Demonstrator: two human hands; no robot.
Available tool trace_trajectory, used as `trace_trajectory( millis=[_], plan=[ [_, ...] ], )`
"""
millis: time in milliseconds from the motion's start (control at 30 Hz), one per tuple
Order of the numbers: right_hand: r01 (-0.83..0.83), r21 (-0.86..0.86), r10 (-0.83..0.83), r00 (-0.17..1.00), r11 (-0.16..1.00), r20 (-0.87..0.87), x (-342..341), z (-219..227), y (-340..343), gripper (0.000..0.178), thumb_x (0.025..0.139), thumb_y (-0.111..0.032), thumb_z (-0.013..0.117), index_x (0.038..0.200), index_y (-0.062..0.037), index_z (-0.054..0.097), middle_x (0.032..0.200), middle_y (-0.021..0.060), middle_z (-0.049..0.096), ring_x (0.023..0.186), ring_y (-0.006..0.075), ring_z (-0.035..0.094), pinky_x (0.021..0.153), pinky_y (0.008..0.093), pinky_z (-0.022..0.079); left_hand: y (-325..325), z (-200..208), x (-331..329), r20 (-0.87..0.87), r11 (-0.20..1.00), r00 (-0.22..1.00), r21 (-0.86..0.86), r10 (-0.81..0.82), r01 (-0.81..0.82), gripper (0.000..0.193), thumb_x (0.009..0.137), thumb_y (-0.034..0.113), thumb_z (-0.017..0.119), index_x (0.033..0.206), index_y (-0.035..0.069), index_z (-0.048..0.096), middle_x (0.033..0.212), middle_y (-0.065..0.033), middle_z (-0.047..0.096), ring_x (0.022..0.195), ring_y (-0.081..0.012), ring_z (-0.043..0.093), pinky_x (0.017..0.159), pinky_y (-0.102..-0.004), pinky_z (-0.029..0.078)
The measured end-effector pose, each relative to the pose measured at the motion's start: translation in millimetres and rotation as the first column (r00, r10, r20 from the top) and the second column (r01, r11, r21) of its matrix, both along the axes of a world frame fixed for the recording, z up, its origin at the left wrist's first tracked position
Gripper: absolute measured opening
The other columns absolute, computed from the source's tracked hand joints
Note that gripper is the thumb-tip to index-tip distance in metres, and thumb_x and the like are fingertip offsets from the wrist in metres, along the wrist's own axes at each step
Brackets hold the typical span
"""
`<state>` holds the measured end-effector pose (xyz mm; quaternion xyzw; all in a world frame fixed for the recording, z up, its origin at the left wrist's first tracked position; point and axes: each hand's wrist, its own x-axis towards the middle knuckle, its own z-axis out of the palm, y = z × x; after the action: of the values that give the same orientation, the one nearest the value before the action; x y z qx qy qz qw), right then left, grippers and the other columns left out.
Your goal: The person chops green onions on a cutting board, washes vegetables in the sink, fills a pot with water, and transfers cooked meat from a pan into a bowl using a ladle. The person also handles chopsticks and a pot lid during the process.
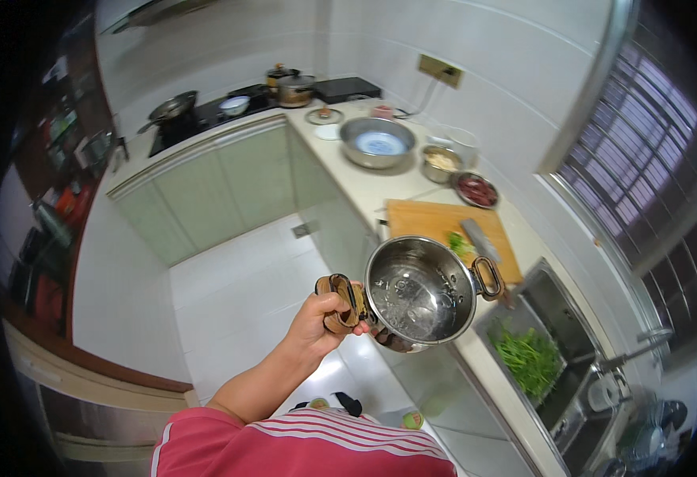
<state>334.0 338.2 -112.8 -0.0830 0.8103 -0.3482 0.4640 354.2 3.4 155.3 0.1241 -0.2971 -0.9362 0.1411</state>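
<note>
a steel pot with water in it is held by one handle in the clenched left hand, above the white tiled floor just off the counter edge. the right hand is not seen. a wooden cutting board lies near the counter's front edge, a sink with greens beside it.

Single head view, looking steeply down, kitchen counter near

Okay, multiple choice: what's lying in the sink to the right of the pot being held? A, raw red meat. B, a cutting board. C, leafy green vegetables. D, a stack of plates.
C: the sink holds a heap of leafy greens, below and right of the steel pot that the left hand holds by one handle.
</note>
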Motion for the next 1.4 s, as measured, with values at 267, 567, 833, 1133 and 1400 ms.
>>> trace_trajectory(
  millis=[267, 567, 833, 1133, 1400],
  plan=[
    [0.264, -0.831, -0.101, 0.964, 0.490, 0.247, -133.9, 136.3, -278.6, 0.046, 0.092, -0.042, 0.038, 0.111, -0.0033, 0.054, 0.096, 0.0080, 0.062, 0.088, 0.0182, 0.058, 0.073, 0.0346, 0.048, -142.5, -10.8, 70.7, 0.081, 0.959, 0.956, 0.017, 0.282, -0.284, 0.038, 0.063, 0.004, 0.047, 0.099, -0.008, 0.051, 0.082, -0.0207, 0.058, 0.055, -0.0338, 0.057, 0.048, -0.0365, 0.049],
    [0.058, -0.805, 0.298, 0.911, 0.590, 0.284, -254.9, 224.1, -512.7, 0.041, 0.090, -0.039, 0.046, 0.106, -0.0023, 0.056, 0.077, 0.0062, 0.063, 0.064, 0.0240, 0.065, 0.054, 0.0335, 0.055, -312.7, -38.3, 55.6, 0.071, 0.904, 0.904, 0.035, 0.422, -0.425, 0.034, 0.061, 0.004, 0.049, 0.094, -0.004, 0.052, 0.088, -0.0186, 0.055, 0.057, -0.0337, 0.054, 0.047, -0.0401, 0.047],
    [0.097, -0.692, 0.364, 0.793, 0.715, 0.488, -305.9, 247.0, -621.1, 0.023, 0.084, -0.026, 0.056, 0.091, -0.0043, 0.052, 0.066, 0.0134, 0.060, 0.058, 0.0297, 0.063, 0.045, 0.0386, 0.052, -525.5, 3.0, -31.5, 0.140, 0.996, 0.989, -0.078, 0.054, -0.043, 0.034, 0.071, 0.013, 0.049, 0.096, -0.009, 0.052, 0.074, -0.0191, 0.060, 0.048, -0.0295, 0.059, 0.037, -0.0329, 0.047],
    [0.567, -0.694, -0.222, 0.820, 0.444, 0.527, -341.0, 276.0, -721.7, 0.013, 0.071, -0.012, 0.051, 0.082, -0.0072, 0.045, 0.063, 0.0165, 0.056, 0.053, 0.0331, 0.060, 0.039, 0.0360, 0.049, -723.6, 30.9, -237.9, 0.243, 0.967, 0.958, -0.164, -0.152, 0.195, 0.047, 0.085, 0.042, 0.045, 0.100, -0.002, 0.051, 0.086, -0.0076, 0.061, 0.061, -0.0270, 0.059, 0.044, -0.0380, 0.052],
    [0.604, -0.793, -0.556, 0.688, 0.083, 0.466, -432.0, 291.5, -851.6, 0.029, 0.076, -0.017, 0.047, 0.098, 0.0021, 0.046, 0.081, 0.0206, 0.055, 0.065, 0.0305, 0.058, 0.048, 0.0314, 0.046, -853.8, 8.6, -342.2, -0.017, 0.875, 0.992, -0.474, -0.122, 0.100, 0.047, 0.090, 0.038, 0.045, 0.116, 0.000, 0.045, 0.110, -0.0156, 0.054, 0.086, -0.0308, 0.062, 0.068, -0.0395, 0.052]
  ],
)
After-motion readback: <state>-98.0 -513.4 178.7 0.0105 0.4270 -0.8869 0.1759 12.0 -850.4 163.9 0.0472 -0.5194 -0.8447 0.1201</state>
